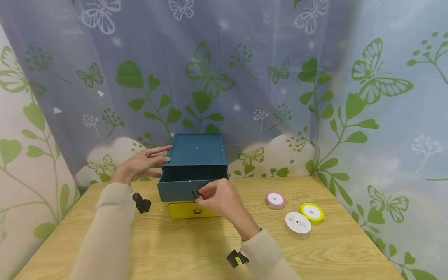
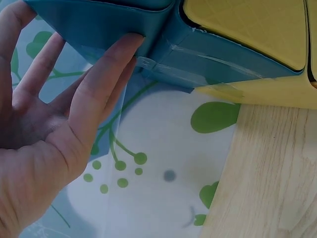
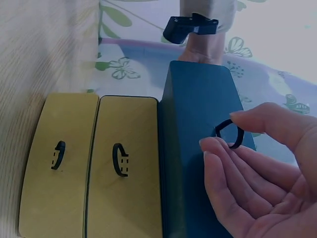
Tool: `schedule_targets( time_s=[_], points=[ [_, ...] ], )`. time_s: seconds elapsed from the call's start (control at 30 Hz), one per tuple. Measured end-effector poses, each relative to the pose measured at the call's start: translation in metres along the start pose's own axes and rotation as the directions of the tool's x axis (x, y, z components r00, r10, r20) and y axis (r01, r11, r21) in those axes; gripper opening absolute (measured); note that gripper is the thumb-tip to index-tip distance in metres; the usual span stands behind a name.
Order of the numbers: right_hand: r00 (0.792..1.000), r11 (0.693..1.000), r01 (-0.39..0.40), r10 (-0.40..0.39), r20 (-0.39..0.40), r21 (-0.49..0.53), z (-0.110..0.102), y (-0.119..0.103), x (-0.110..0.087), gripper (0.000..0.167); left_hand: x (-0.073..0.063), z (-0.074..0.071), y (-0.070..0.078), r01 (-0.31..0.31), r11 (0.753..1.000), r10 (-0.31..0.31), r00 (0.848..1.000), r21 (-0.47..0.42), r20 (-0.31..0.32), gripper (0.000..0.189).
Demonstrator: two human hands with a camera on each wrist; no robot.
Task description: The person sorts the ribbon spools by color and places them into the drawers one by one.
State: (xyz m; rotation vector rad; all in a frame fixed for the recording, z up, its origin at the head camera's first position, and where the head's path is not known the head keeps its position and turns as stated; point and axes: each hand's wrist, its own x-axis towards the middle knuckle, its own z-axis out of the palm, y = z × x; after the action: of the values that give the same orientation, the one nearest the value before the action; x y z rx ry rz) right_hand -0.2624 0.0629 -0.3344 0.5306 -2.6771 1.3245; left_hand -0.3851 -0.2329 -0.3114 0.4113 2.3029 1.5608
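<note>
A small drawer cabinet stands at the back of the table, its blue top (image 1: pixel 199 149) facing up. The top blue drawer (image 1: pixel 176 191) is pulled partway out, with a dark interior showing. My right hand (image 1: pixel 225 198) pinches the black ring-like handle (image 3: pixel 241 138) on that drawer's front between thumb and fingers. My left hand (image 1: pixel 138 165) has its fingers stretched out against the cabinet's left side, fingertips at the blue wall (image 2: pixel 106 29). Below the blue drawer are two yellow drawers (image 3: pixel 131 198), pushed in, each with a black handle.
Right of the cabinet lie a pink-edged spool (image 1: pixel 275 199), a yellow-edged spool (image 1: pixel 312 213) and a white spool (image 1: pixel 298 223) on the wooden table (image 1: pixel 336 256). A curtain (image 1: pixel 252 97) printed with butterflies and leaves hangs behind. Clear tape (image 2: pixel 213 62) runs along the cabinet's side.
</note>
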Motion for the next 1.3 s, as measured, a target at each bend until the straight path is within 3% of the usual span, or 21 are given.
schedule_targets(
  time_s=[0.47,1.3],
  points=[
    [0.994,1.0,-0.014,0.017,0.11,-0.02,-0.008,-0.011,-0.024,0.018,0.001,-0.001,-0.002,-0.002,0.999,0.002,1.0,-0.04,0.005,0.077],
    [0.986,1.0,0.001,-0.001,0.168,0.001,-0.009,-0.018,-0.048,0.021,-0.001,-0.001,-0.002,-0.007,1.0,0.007,1.0,-0.012,-0.009,0.078]
  ],
)
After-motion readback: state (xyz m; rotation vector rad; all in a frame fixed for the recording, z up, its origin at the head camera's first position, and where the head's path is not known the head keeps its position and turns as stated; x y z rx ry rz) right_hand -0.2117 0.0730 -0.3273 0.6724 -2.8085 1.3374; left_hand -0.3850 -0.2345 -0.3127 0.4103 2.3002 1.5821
